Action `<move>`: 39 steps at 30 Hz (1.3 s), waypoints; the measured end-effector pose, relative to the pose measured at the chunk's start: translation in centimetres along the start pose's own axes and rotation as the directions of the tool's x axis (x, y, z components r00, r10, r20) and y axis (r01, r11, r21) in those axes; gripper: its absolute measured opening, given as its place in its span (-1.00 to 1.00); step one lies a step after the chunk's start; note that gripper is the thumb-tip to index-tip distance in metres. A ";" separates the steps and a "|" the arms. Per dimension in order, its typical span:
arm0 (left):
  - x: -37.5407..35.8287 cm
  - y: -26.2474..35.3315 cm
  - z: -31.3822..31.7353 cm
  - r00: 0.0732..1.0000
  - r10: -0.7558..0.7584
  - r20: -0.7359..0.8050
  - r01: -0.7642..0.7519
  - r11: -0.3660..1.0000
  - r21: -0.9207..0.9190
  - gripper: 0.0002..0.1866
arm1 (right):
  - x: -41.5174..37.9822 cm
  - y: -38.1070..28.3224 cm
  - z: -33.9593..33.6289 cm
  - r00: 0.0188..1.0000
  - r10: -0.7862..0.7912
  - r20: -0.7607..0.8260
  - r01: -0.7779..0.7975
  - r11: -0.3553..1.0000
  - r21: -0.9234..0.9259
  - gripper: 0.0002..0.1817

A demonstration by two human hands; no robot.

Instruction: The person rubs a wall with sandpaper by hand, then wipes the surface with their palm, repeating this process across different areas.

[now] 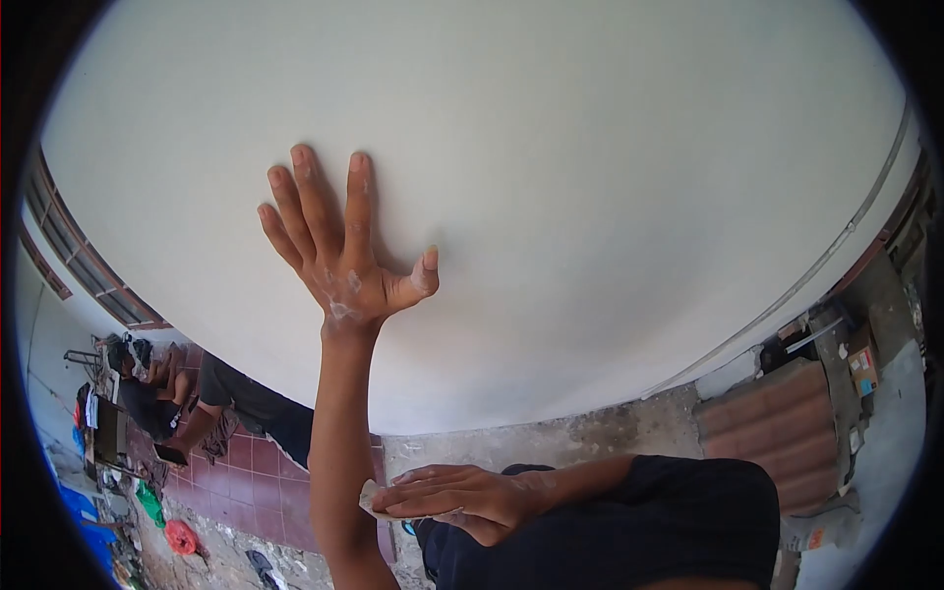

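Thin pale sheet [368, 496] in the right grip [482, 500], left grip [344, 280] spread on the wall [590, 147]

The right grip has its fingers pressed together along the sheet, which lies beneath them with its edge and far end poking out past the fingertips; the thumb's hold is hard to make out. The sheet looks light, fairly stiff and a little rough, probably easy to bend or tear at the edges, so broad finger support along its length should suit it better than a pinch at a corner. Its protruding end shows beside the left forearm [344, 442]; whether they touch cannot be told. Higher up, the left grip is empty, fingers fanned against the smooth, rigid wall. Pale smears mark its back.
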State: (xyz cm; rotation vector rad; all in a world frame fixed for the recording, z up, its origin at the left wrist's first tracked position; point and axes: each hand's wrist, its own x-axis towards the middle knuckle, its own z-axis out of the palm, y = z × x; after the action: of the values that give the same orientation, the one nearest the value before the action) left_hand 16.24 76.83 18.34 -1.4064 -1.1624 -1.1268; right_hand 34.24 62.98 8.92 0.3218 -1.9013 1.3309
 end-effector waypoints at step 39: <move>-0.6 7.7 -15.9 0.839 -0.361 0.408 0.476 0.124 -0.871 -0.33 | 2.8 -2.1 -23.3 0.735 -0.662 -0.146 -0.305 -0.131 -0.943 -0.52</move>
State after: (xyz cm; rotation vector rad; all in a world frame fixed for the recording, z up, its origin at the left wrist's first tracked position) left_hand 22.60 60.31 18.71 -2.0972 -0.9105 -2.5461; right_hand 44.12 83.19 15.86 -0.6125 -1.5145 -0.6148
